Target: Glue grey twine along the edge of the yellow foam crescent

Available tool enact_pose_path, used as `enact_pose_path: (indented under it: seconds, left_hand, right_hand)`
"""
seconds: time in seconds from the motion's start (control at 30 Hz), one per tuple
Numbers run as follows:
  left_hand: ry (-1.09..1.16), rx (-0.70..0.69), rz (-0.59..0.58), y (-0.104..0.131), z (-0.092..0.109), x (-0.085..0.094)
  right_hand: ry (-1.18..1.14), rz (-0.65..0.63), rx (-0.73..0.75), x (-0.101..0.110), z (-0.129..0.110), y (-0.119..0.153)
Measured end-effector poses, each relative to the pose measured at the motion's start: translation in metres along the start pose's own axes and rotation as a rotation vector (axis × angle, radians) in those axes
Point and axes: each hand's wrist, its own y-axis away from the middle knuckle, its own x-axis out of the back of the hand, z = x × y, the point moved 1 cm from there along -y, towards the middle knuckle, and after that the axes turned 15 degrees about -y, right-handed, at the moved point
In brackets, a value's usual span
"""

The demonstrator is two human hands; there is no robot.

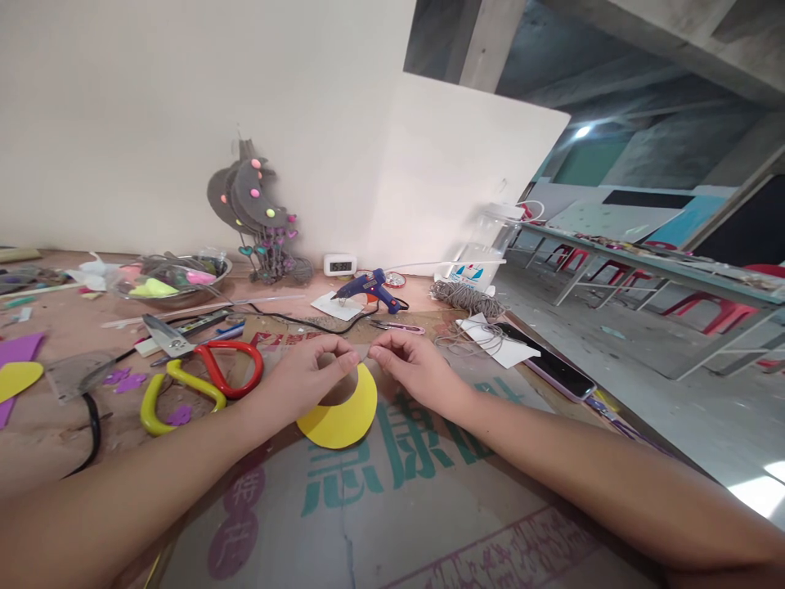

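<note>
A flat yellow crescent (343,424), perhaps foam or felt, is in front of me over the printed sheet. My left hand (305,375) is closed, thumb and fingers pinching near the crescent's upper tip. Close beside that tip, my right hand (415,370) has thumb and index finger pressed together. Whatever lies between them is too small to make out. Just beyond the hands lie a blue glue gun (371,286) on a white card (336,306) and small pink-handled snips (397,327).
Scissors (230,368) with red and yellow handles lie left of my left forearm. A metal bowl (221,278) holds colourful scraps. Grey crescent ornaments (248,196) hang on the wall. Grey yarn (466,298), a clear jug (484,245), a digital timer (339,264) and a phone (552,364) are around.
</note>
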Motion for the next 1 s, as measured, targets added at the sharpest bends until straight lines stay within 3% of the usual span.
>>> enact_pose_path:
  seconds: [0.2,0.27,0.37,0.43,0.73,1.0]
  left_hand:
    - [-0.014,0.101,0.165,-0.004,-0.006,0.002]
    - [0.021,0.118,0.225,-0.005,-0.009,0.001]
    - [0.068,0.099,0.272,-0.005,-0.010,0.001]
    - [0.080,0.081,0.270,-0.005,-0.009,0.001]
    - [0.046,0.048,0.220,-0.006,-0.012,0.001]
    - [0.020,0.049,0.180,-0.002,-0.004,0.003]
  right_hand:
    - [-0.027,0.251,0.156,0.008,0.001,-0.001]
    - [-0.005,0.197,0.132,0.007,-0.003,0.001]
    - [0.093,-0.025,0.063,0.000,-0.009,0.006]
    - [0.150,-0.101,0.063,-0.006,-0.010,0.009]
    - [-0.039,0.007,-0.005,-0.001,0.001,0.003]
    - [0.035,-0.005,0.054,-0.002,-0.001,0.004]
